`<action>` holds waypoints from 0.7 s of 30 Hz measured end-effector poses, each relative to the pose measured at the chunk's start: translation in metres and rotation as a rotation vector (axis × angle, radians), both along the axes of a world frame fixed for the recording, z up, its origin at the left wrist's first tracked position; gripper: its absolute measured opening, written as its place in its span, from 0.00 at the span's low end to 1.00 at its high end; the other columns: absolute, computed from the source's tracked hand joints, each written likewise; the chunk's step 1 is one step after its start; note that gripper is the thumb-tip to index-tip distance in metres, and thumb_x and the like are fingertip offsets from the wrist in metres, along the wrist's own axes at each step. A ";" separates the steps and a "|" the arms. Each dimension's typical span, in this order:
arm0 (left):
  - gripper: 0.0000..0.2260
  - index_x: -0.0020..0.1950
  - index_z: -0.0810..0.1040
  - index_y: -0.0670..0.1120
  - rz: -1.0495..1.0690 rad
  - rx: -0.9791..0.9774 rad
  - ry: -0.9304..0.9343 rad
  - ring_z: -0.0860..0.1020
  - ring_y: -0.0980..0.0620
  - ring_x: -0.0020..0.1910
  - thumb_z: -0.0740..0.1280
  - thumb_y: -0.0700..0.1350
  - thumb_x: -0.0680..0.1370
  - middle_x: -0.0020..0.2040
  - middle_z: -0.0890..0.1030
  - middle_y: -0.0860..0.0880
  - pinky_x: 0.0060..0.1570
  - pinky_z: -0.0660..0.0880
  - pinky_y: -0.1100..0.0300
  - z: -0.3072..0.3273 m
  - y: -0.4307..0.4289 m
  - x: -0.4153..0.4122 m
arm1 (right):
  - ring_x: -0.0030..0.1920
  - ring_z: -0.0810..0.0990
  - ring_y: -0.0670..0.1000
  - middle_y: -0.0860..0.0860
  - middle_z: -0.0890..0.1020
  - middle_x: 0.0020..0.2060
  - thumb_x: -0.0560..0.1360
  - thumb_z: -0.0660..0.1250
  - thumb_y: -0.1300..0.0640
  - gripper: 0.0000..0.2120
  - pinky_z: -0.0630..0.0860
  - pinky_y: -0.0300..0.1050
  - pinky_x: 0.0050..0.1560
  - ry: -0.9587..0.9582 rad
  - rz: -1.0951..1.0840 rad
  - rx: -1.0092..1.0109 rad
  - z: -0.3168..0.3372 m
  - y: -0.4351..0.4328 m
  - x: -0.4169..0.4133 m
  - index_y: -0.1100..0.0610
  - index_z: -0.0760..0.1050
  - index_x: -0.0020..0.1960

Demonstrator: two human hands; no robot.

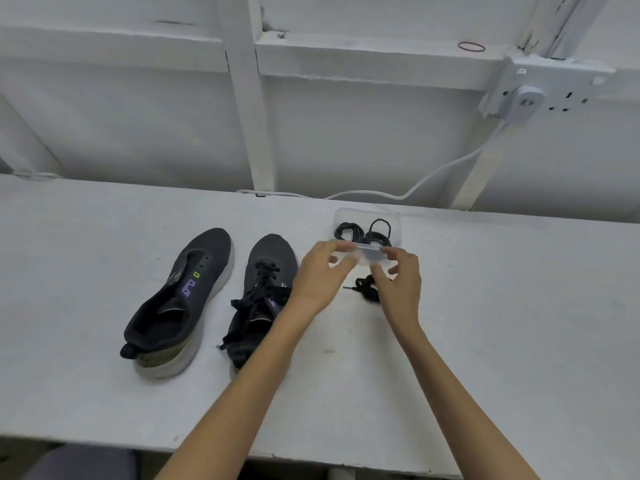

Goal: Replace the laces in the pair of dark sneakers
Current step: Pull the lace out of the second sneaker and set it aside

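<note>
Both forearms reach up from the near edge of the white table [104,393], meeting at a clear plastic tub [394,225] that sits toward the far side. Left hand [320,275] has its fingers curled and its thumb and fingertips pinching the tub's near rim or lid edge [367,248]; right hand [398,277] pinches the same clear edge from the other side, fingers half bent. Whether that edge is a separate lid or part of the tub, I cannot tell.

Inside the tub lie two coiled black laces, the left coil [348,232] and the right coil [379,232], side by side and just beyond the fingertips. A loose black lace [367,289] lies bunched on the table on the near side of the tub, partly under the right hand.

Left of the tub stand the two dark sneakers, toes pointing away. The laced sneaker [266,289] is just beside the tub, its black lace loosened and spilling over the sides, its heel hidden by the left forearm. The unlaced sneaker [187,292] is farther left, eyelets bare, tongue open, with purple and green marks on its side.

Behind the tub a white cable [450,168] runs up the wall to a socket [554,98].
</note>
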State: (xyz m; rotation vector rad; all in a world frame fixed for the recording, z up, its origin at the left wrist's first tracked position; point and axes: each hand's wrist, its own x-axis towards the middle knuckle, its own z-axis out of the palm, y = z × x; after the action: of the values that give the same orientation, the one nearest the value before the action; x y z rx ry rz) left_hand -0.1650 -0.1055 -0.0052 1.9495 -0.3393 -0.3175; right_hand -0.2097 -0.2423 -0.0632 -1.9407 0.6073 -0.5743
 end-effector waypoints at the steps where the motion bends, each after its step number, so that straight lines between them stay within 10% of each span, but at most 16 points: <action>1: 0.09 0.58 0.80 0.53 0.013 -0.076 0.004 0.76 0.58 0.56 0.65 0.49 0.79 0.59 0.78 0.57 0.57 0.72 0.62 0.010 0.015 0.000 | 0.49 0.76 0.50 0.48 0.76 0.55 0.76 0.67 0.60 0.13 0.71 0.32 0.46 -0.016 0.030 0.051 0.008 0.011 0.000 0.53 0.76 0.59; 10: 0.12 0.54 0.80 0.53 -0.004 -0.039 0.048 0.78 0.59 0.55 0.64 0.37 0.79 0.54 0.82 0.55 0.54 0.72 0.64 0.007 0.146 0.018 | 0.40 0.79 0.47 0.44 0.82 0.41 0.74 0.71 0.63 0.06 0.74 0.35 0.43 0.121 0.578 0.229 0.042 0.101 0.000 0.52 0.81 0.45; 21: 0.01 0.43 0.84 0.49 -0.204 0.206 -0.061 0.79 0.58 0.35 0.74 0.43 0.73 0.37 0.83 0.52 0.39 0.73 0.69 0.007 0.176 0.036 | 0.39 0.77 0.43 0.44 0.80 0.43 0.72 0.74 0.62 0.10 0.72 0.34 0.40 0.069 0.430 0.076 0.035 0.140 -0.005 0.47 0.82 0.45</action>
State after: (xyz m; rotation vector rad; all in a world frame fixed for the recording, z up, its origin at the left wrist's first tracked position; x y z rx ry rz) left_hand -0.1287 0.0703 0.0015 2.1335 -0.5660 -0.4402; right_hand -0.2151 -0.1020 -0.0278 -1.9463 0.2344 -0.2109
